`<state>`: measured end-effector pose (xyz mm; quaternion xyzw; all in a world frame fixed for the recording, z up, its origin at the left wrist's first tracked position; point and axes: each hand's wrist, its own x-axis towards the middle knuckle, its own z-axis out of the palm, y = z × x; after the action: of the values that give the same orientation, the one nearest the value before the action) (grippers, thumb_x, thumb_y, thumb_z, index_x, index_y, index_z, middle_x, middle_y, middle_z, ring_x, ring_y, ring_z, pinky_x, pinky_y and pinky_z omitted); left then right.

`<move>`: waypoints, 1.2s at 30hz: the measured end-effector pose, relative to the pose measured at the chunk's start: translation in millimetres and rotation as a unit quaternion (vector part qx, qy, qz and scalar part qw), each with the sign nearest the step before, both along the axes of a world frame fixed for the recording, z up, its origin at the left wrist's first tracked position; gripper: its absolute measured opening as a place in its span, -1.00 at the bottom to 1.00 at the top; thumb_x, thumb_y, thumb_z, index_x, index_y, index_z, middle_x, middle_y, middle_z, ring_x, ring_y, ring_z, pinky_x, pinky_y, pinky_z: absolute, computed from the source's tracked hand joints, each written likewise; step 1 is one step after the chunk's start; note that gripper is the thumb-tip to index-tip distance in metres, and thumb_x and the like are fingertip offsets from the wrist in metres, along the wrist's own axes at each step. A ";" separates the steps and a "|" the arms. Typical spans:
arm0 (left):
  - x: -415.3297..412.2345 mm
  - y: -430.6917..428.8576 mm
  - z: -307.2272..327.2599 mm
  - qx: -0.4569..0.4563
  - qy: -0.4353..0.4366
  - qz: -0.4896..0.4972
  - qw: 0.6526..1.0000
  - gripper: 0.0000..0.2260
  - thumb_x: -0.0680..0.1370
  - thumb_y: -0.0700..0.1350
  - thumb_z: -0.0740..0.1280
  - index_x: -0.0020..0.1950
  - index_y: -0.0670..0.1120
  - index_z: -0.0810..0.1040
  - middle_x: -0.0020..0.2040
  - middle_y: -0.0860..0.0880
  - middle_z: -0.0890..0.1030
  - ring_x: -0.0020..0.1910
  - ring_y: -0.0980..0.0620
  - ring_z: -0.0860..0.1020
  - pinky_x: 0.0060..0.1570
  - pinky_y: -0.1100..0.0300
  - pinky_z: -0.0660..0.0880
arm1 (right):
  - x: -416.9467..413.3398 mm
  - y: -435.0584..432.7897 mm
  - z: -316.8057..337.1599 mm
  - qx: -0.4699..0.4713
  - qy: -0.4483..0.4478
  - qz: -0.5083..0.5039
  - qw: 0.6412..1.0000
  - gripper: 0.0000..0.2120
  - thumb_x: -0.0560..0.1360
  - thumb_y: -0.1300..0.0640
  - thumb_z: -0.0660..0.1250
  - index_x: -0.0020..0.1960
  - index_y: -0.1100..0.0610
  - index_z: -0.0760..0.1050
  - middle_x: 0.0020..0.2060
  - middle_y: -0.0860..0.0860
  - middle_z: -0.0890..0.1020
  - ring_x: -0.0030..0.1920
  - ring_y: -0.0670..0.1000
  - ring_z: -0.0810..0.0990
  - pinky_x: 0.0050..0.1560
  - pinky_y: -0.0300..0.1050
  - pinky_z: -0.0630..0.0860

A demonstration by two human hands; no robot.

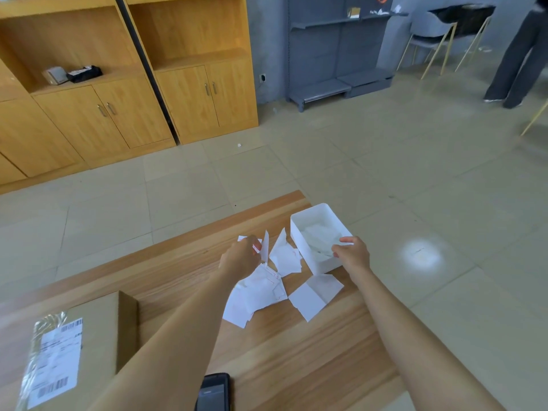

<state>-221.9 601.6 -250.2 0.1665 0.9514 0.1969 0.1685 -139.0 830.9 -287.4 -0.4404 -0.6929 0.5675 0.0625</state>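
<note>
Pinching a narrow white paper slip (264, 246) between thumb and fingertips, the left hand (241, 256) holds it on edge, nearly upright, just above the scattered pile of white paper slips with red printed marks (258, 295). That pile lies under and just behind this hand, spreading back along the left forearm toward the person. The right hand (353, 253) is apart from the left, with the paper lying between the two. Its thumb and curled fingers grip the near rim of the white rectangular plastic box (308, 210), which stretches away beyond this hand. Inside the box lie more white papers (318, 237), though how many cannot be told. One pointed white piece (284, 255) stands tilted between the held slip and the box wall. A larger folded white sheet (314, 295) lies flat just behind the right hand, beside the right wrist and close to the box's near corner. All of this rests on the light wooden table (296, 366). Well behind the left hand, outside the left forearm, sits a brown cardboard parcel with a taped white shipping label (98, 321). A black smartphone (213, 393) lies near the person between the two forearms, partly cut off by the picture's lower edge.
</note>
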 end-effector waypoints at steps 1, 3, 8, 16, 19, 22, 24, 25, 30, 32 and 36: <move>-0.2 0.6 0.3 0.002 -0.001 0.000 1.000 -0.78 0.58 -0.17 0.20 0.22 -0.08 0.47 0.12 -0.06 0.59 0.05 -0.06 0.55 -0.14 0.16 0.42 | -1.5 -2.2 1.1 -0.006 0.006 0.001 1.000 -0.75 0.43 0.29 0.30 0.09 0.12 0.48 0.02 0.10 0.62 -0.02 0.08 0.61 -0.15 -0.14 0.48; 0.0 1.1 1.5 0.006 -0.001 0.003 1.000 -0.78 0.58 -0.16 0.19 0.22 -0.07 0.47 0.12 -0.07 0.58 0.04 -0.07 0.55 -0.13 0.14 0.43 | -5.8 -9.6 5.0 -0.024 0.016 0.016 0.999 -0.81 0.45 0.27 0.32 0.05 0.14 0.51 -0.03 0.08 0.62 -0.10 0.05 0.64 0.00 -0.08 0.52; 2.3 0.3 11.4 0.021 0.016 0.011 1.000 -0.79 0.57 -0.17 0.19 0.19 -0.06 0.48 0.09 -0.04 0.60 0.02 -0.04 0.56 -0.20 0.17 0.39 | -16.4 -48.9 28.0 -0.089 0.069 0.107 0.988 -0.85 0.49 0.18 0.37 0.04 0.19 0.54 -0.08 0.10 0.66 -0.17 -0.04 0.64 -0.04 -0.17 0.57; 13.9 -25.4 26.2 0.070 0.045 0.042 0.996 -0.86 0.55 -0.11 0.25 0.08 -0.05 0.52 -0.02 0.02 0.62 -0.08 0.00 0.52 -0.19 0.18 0.35 | -25.9 -119.8 57.8 -0.141 0.112 0.182 0.967 -0.83 0.49 0.07 0.41 -0.06 0.16 0.51 -0.15 0.03 0.65 -0.15 -0.03 0.62 0.03 -0.12 0.58; 21.5 -41.7 28.7 0.105 0.045 0.042 0.993 -0.96 0.54 -0.08 0.31 -0.06 -0.03 0.51 -0.12 0.05 0.59 -0.13 0.04 0.52 -0.19 0.17 0.39 | -26.4 -138.0 62.1 -0.154 0.117 0.178 0.965 -0.89 0.49 0.15 0.40 -0.09 0.16 0.49 -0.21 0.01 0.61 -0.19 -0.05 0.60 -0.06 -0.20 0.58; 29.1 -60.4 30.4 0.131 0.042 0.056 0.989 -0.91 0.50 -0.03 0.38 -0.11 -0.01 0.50 -0.18 0.09 0.57 -0.11 0.05 0.57 -0.12 0.14 0.46 | -25.8 -155.1 61.3 -0.151 0.110 0.189 0.964 -0.92 0.48 0.22 0.40 -0.11 0.12 0.49 -0.17 0.05 0.64 -0.17 -0.04 0.63 -0.05 -0.19 0.59; 35.0 -72.2 30.4 0.130 0.037 0.068 0.988 -0.84 0.48 0.06 0.41 -0.10 0.00 0.52 -0.16 0.11 0.58 -0.11 0.07 0.56 -0.15 0.18 0.44 | -24.5 -166.3 58.2 -0.151 0.106 0.197 0.963 -0.90 0.46 0.27 0.39 -0.12 0.13 0.49 -0.17 0.06 0.64 -0.17 -0.02 0.62 0.00 -0.15 0.60; 38.0 -77.9 29.8 0.129 0.038 0.075 0.988 -0.81 0.47 0.10 0.41 -0.10 0.01 0.52 -0.15 0.11 0.59 -0.10 0.07 0.56 -0.17 0.19 0.42 | -23.1 -171.7 57.8 -0.155 0.106 0.202 0.961 -0.90 0.47 0.30 0.38 -0.13 0.13 0.49 -0.19 0.06 0.62 -0.19 -0.02 0.61 0.02 -0.14 0.60; 51.7 -109.8 27.0 0.120 0.028 0.149 0.981 -0.61 0.41 0.29 0.38 -0.04 -0.02 0.53 -0.11 0.12 0.60 -0.10 0.11 0.56 -0.19 0.19 0.41 | -20.3 -191.1 58.1 -0.167 0.119 0.206 0.957 -0.88 0.47 0.35 0.33 -0.15 0.15 0.50 -0.27 0.04 0.59 -0.23 -0.03 0.56 -0.02 -0.16 0.59; 55.4 -124.2 22.1 0.128 0.019 0.197 0.972 -0.58 0.45 0.30 0.32 0.00 -0.04 0.53 -0.09 0.11 0.60 -0.07 0.10 0.56 -0.11 0.15 0.47 | -21.7 -195.7 58.5 -0.188 0.129 0.207 0.951 -0.89 0.49 0.35 0.33 -0.15 0.16 0.50 -0.25 0.03 0.59 -0.22 -0.03 0.57 -0.06 -0.20 0.58; 56.9 -155.2 9.6 0.198 -0.017 0.326 0.924 -0.68 0.57 0.11 0.28 0.11 -0.13 0.50 0.02 0.01 0.53 0.00 0.03 0.51 0.02 0.10 0.45 | -23.6 -205.8 57.5 -0.234 0.128 0.239 0.934 -0.92 0.51 0.35 0.32 -0.03 0.22 0.51 -0.20 0.04 0.62 -0.22 -0.07 0.60 -0.19 -0.30 0.57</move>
<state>-165.0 446.3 -240.6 -0.1258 0.8919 0.4280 0.0744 -162.6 625.1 -229.9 -0.1880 -0.6114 0.7632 -0.0918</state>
